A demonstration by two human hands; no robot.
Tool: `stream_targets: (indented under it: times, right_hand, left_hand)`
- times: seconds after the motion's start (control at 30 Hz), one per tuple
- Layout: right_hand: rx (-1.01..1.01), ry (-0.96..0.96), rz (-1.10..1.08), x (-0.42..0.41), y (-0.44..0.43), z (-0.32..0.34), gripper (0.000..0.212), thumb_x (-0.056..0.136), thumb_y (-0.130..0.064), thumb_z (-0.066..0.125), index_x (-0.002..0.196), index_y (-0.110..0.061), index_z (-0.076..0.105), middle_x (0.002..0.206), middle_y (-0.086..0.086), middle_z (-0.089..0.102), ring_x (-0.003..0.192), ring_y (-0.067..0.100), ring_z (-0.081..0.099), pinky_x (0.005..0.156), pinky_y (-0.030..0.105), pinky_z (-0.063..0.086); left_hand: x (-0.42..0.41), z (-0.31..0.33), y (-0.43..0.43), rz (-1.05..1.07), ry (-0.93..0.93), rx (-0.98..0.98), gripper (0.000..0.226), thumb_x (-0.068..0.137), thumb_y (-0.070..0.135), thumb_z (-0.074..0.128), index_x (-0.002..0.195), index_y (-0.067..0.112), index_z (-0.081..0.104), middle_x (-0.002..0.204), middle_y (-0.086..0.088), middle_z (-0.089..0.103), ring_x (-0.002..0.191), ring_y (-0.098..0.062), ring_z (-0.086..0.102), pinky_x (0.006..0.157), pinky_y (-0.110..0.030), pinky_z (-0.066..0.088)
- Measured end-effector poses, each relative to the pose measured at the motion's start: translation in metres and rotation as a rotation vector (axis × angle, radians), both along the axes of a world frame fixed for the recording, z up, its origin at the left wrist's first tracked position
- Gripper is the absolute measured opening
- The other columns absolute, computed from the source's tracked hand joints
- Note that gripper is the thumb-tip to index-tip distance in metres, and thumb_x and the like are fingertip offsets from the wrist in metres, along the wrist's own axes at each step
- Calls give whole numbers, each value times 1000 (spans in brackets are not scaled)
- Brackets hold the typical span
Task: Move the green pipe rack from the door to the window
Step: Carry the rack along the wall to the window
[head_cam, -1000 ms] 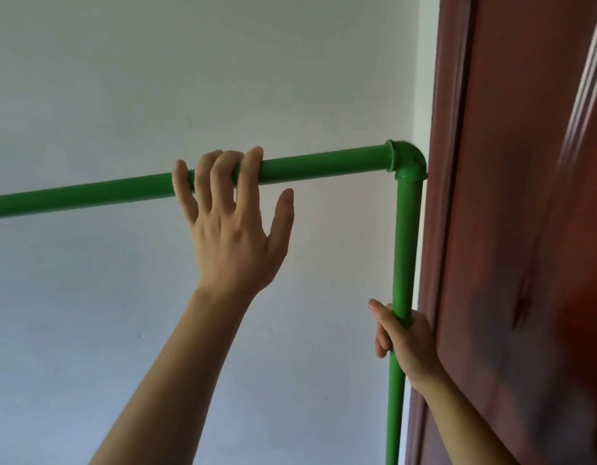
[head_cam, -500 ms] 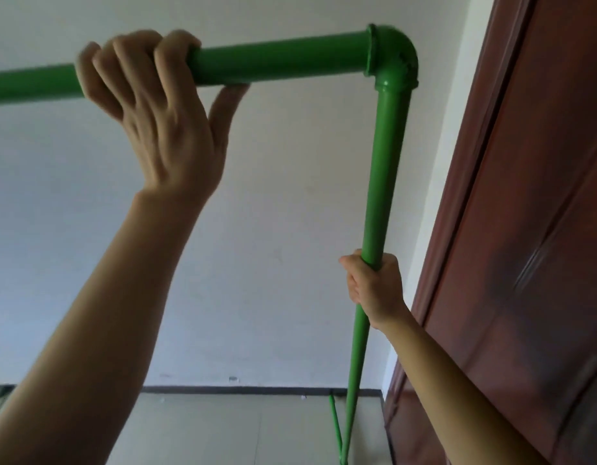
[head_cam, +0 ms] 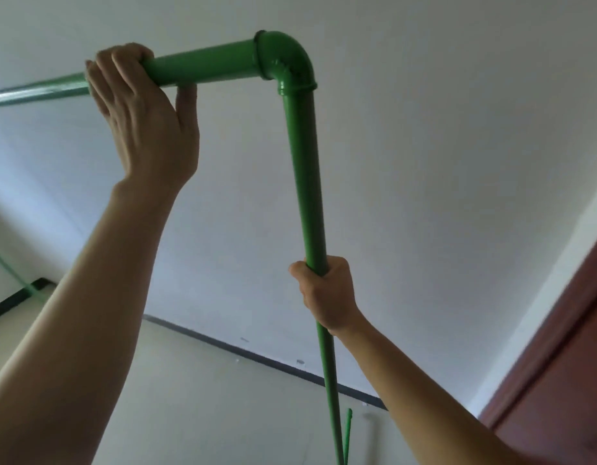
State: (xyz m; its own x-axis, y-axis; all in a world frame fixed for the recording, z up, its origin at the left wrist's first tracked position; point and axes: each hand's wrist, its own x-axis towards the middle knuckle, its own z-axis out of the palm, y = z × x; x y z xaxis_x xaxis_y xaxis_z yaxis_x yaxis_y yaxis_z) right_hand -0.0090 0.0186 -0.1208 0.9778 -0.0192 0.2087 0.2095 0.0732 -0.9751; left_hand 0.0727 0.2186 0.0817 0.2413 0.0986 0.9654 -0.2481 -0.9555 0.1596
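The green pipe rack [head_cam: 302, 152] fills the middle of the head view: a top bar runs from the left edge to an elbow joint [head_cam: 283, 58], and an upright post drops from it to the floor. My left hand [head_cam: 141, 112] is wrapped over the top bar, left of the elbow. My right hand [head_cam: 325, 292] grips the upright post about halfway down. The rack's far leg [head_cam: 12, 271] shows faintly at the left edge. The reddish-brown door [head_cam: 565, 380] stands at the lower right, apart from the post.
A white wall [head_cam: 424, 162] lies behind the rack, with a dark baseboard [head_cam: 257, 359] along a pale tiled floor [head_cam: 206, 404]. A short green foot piece [head_cam: 347, 431] sticks up beside the post's base. A room corner is at the far left.
The rack has swung away from the door, which now fills less of the right side. The view has tilted and more floor shows. Both hands keep their grip.
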Motion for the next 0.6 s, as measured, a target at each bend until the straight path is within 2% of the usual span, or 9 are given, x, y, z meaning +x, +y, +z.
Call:
stream_targets:
  times: [0.03,0.1,0.17,0.3,0.47,0.53,0.6]
  right_hand:
    - [-1,-1,28,0,13,0,35,76,-12,60,52,-12,36,48,2,28,42,17,24,43,28,20]
    - [0,0,85,0,39,-3,37,78,-10,61,51,-13,36,45,-1,29,40,15,25,42,25,21]
    - [-12,-14,125,-1,60,-9,42,79,-9,62,50,-16,34,42,-7,29,38,11,26,41,24,22]
    - [-31,-78,131,-4,79,-18,53,83,-11,66,45,-23,30,36,-11,32,35,5,28,40,19,26]
    - [23,-127,56,6,64,-28,51,86,-15,70,48,-20,37,40,-7,34,35,7,31,39,19,29]
    - [8,-134,47,13,55,-32,50,87,-16,69,49,-18,37,40,-6,34,35,8,31,38,19,29]
    - [6,-113,50,20,47,-36,50,87,-18,69,48,-18,37,39,-6,35,35,11,33,38,22,30]
  left_hand:
    - [-16,-16,-6,0,-29,0,41,96,30,45,116,-5,50,108,-4,38,111,-42,50,109,-46,36]
    - [-23,-32,14,25,65,-33,42,94,29,46,120,-4,48,113,-13,50,115,-40,49,109,-43,36]
    - [-25,-26,44,15,44,-73,41,94,26,48,122,-4,48,120,-21,55,116,-38,50,108,-42,37]
    - [-33,-33,66,56,27,2,33,95,19,50,117,-5,51,114,-24,58,109,-38,53,99,-40,40]
    - [-28,-24,55,-14,92,34,25,89,9,56,111,-2,57,107,-18,62,102,-32,56,91,-28,40]
    - [-27,-26,40,-157,120,-143,31,85,2,48,114,1,60,112,-13,60,108,-24,55,96,-28,42]
    - [-26,-27,23,-351,73,-480,37,89,4,41,120,8,62,122,-7,58,115,-15,52,104,-27,42]
